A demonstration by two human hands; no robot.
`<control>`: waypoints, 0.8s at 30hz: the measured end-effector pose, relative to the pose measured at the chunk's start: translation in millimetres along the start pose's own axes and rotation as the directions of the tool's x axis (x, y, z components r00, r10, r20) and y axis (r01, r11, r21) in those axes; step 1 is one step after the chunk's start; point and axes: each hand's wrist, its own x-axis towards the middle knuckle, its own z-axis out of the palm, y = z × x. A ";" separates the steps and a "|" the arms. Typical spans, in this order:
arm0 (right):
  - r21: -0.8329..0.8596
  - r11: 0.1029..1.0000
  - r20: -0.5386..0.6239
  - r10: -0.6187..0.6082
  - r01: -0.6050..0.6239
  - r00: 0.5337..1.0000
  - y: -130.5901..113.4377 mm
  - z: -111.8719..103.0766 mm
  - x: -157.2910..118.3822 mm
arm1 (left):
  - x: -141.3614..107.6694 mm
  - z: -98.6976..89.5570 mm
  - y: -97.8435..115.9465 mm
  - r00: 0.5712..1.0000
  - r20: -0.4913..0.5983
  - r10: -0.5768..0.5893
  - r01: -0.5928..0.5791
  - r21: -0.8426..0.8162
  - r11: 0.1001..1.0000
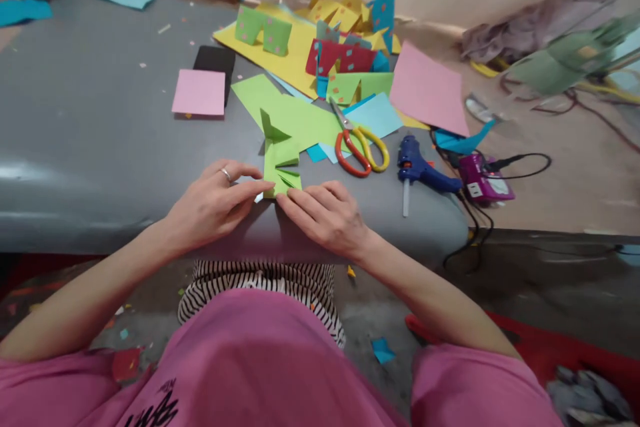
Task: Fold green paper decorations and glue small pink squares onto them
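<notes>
A folded strip of light green paper (273,163), with cut flaps standing up along it, lies at the table's front edge. My left hand (217,200), with a ring on one finger, has thumb and fingertips closed on the strip's lower left edge. Against its lower right corner press the bent fingers of my right hand (325,217). Just beyond the strip is a larger flat sheet of green paper (305,120). Scissors (357,143) with red and yellow handles rest partly on that sheet, blades pointing away from me.
A blue glue gun (425,170) lies at the right, near a purple power socket box (483,180) with black cables. Folded dotted paper pieces (345,57) stand at the back on a yellow sheet (233,37). Pink sticky notes (199,92) and a pink sheet (427,90) are around.
</notes>
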 end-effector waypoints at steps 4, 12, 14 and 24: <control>0.136 0.988 0.047 0.073 -0.079 0.996 -1.3 10.1 -4.2 | -12.4 3.9 2.9 1.000 0.015 0.027 -0.026 -0.020 0.999; 0.365 0.868 0.194 0.282 -0.336 0.940 0.3 14.9 -2.0 | -1.4 1.2 9.6 0.937 0.108 -0.332 0.343 -0.097 0.934; 0.411 0.819 0.201 0.347 -0.400 0.916 -1.7 14.1 -0.3 | 4.3 1.0 10.7 0.911 0.152 -0.383 0.401 -0.112 0.909; 0.445 0.749 0.212 0.444 -0.491 0.870 -4.6 15.9 5.2 | 15.8 2.5 14.1 0.883 0.254 -0.396 0.445 -0.177 0.878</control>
